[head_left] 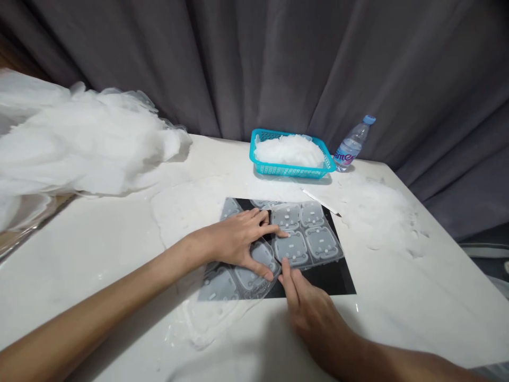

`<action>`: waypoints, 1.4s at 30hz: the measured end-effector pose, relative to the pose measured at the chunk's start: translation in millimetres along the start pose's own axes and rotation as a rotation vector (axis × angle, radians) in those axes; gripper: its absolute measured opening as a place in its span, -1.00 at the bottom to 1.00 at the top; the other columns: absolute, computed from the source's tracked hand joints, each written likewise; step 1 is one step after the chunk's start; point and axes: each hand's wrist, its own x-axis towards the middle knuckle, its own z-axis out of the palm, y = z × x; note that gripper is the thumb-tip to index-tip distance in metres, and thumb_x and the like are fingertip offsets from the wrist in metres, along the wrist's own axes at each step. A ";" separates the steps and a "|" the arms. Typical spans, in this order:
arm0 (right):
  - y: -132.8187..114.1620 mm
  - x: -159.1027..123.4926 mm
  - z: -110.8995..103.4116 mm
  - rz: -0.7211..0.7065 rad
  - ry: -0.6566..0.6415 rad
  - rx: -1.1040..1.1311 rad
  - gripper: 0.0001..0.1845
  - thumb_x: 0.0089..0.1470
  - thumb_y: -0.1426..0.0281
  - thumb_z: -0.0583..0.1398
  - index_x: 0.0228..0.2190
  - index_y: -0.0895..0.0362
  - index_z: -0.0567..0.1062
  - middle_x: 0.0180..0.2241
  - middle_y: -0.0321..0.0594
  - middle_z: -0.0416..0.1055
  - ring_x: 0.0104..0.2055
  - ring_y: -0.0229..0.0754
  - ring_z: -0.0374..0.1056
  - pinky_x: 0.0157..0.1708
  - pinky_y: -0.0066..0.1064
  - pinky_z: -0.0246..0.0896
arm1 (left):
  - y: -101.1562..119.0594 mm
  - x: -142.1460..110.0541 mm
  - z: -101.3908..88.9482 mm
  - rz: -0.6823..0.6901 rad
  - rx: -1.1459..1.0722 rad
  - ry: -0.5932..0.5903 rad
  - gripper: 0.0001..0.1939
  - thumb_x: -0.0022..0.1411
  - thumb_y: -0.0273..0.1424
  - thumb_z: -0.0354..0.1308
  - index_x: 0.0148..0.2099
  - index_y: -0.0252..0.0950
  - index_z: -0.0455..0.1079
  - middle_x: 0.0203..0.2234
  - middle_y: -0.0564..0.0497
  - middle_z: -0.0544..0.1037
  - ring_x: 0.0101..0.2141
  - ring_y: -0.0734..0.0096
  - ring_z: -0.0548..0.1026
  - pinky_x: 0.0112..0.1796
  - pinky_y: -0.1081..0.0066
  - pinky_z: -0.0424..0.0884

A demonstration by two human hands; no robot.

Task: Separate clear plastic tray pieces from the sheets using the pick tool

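Clear, flexible moulded sheets with rounded-square pieces lie on a black mat. My left hand lies over them with fingers spread. Its index finger presses on one piece of the right-hand sheet, and its thumb rests on the left-hand sheet, which reaches past the mat's near edge. At the gap between the two sheets, the fingers of my right hand are pinched together. A thin dark line shows at those fingertips; what they grip, if anything, cannot be made out.
A blue basket of white translucent pieces stands at the back, beside a water bottle. A large pile of similar translucent sheets covers the left. Behind the mat lies a slim white tool. Translucent scraps are scattered right; a grey curtain hangs behind.
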 end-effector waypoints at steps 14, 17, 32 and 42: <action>-5.9 3.9 7.9 0.061 -0.113 0.027 -0.55 0.23 0.70 0.03 0.08 0.54 0.50 -0.26 0.12 0.59 -0.40 -0.24 0.51 -0.54 -0.57 0.36 | 0.9 -0.8 -0.3 0.015 -0.029 0.009 -0.10 0.13 0.24 0.32 0.34 -0.20 0.40 -0.16 -0.09 0.41 -0.16 0.09 0.45 -0.07 0.27 0.33; -6.0 -0.1 4.1 0.024 -0.101 -0.003 -0.56 0.22 0.71 0.05 0.08 0.57 0.50 -0.19 0.19 0.61 -0.35 -0.21 0.54 -0.53 -0.54 0.38 | 1.4 -2.0 0.0 0.017 -0.030 0.022 -0.11 0.15 0.25 0.30 0.35 -0.17 0.38 -0.15 -0.09 0.42 -0.17 0.10 0.45 -0.07 0.26 0.33; -5.8 17.2 8.7 0.084 -0.053 -0.058 -0.54 0.26 0.71 -0.04 0.07 0.65 0.48 -0.41 0.00 0.51 -0.51 -0.25 0.42 -0.63 -0.53 0.30 | 1.7 -1.2 2.5 0.010 0.009 -0.006 -0.06 0.14 0.24 0.32 0.39 -0.17 0.32 -0.13 -0.11 0.41 -0.16 0.08 0.43 -0.09 0.27 0.29; -6.0 18.6 16.6 0.069 -0.073 -0.112 -0.57 0.32 0.65 0.08 0.13 0.63 0.46 -0.42 -0.09 0.48 -0.52 -0.27 0.36 -0.60 -0.50 0.28 | -1.4 -0.7 6.1 0.034 -0.019 0.039 -0.11 0.19 0.26 0.25 0.36 -0.19 0.35 -0.15 -0.11 0.42 -0.18 0.08 0.43 -0.11 0.25 0.30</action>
